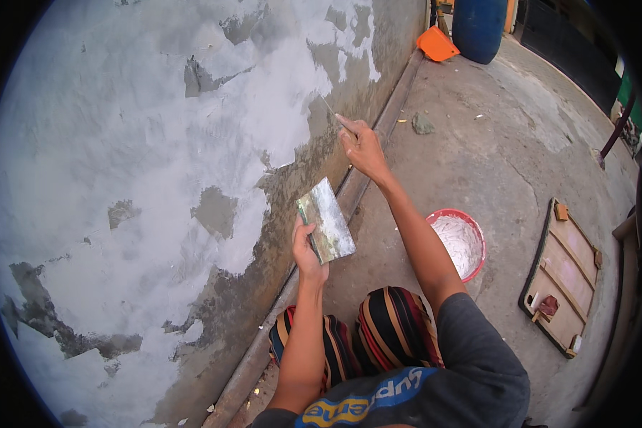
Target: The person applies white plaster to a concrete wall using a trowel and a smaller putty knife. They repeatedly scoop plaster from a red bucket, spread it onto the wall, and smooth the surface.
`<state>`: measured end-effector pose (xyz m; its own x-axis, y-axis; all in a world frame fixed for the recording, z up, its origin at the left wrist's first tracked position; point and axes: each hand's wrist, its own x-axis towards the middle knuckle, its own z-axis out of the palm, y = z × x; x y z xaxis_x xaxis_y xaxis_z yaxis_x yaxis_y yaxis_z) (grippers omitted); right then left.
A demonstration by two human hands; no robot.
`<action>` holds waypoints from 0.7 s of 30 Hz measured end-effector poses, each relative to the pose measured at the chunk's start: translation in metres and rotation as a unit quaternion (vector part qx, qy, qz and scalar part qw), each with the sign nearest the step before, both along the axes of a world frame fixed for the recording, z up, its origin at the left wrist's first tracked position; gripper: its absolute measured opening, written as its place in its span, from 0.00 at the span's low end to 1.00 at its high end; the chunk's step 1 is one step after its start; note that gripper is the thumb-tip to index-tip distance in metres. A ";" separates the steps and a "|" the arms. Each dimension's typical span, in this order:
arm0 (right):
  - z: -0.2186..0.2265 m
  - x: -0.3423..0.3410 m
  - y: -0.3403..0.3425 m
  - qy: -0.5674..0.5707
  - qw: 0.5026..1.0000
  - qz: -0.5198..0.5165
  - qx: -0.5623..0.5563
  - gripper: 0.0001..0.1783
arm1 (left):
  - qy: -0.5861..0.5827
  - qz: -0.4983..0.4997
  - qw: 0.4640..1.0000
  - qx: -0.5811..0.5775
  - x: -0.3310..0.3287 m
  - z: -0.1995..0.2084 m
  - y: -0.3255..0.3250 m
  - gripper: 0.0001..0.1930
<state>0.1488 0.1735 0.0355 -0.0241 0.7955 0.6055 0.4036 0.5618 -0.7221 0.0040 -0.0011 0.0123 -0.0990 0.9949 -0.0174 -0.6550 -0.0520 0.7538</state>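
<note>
My left hand is closed round the edge of a flat rectangular board smeared with white and greenish paste. My right hand grips the handle of a putty knife, reaching forward to the wall. The knife's thin blade meets the wall at the edge of the white coating, seen nearly edge-on. White filler covers much of the grey wall, with bare patches showing through and an uncoated strip along its lower right. Beside my right forearm, a red bucket on the floor holds white paste.
A wooden panel with battens lies on the concrete floor at the right. An orange dustpan and a blue barrel stand at the far end. A stone-like lump lies nearer. A raised ledge runs along the wall's foot.
</note>
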 end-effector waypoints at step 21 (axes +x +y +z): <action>-0.045 -0.067 0.009 0.046 0.997 0.026 0.060 0.28 | 0.008 0.007 1.000 -0.009 -0.002 -0.003 0.001 0.29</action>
<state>0.0815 0.1829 -0.0097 -0.0029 0.7165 0.6975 0.3069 0.6645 -0.6813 0.0022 -0.0002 0.0089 -0.1126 0.9931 -0.0325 -0.6419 -0.0477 0.7653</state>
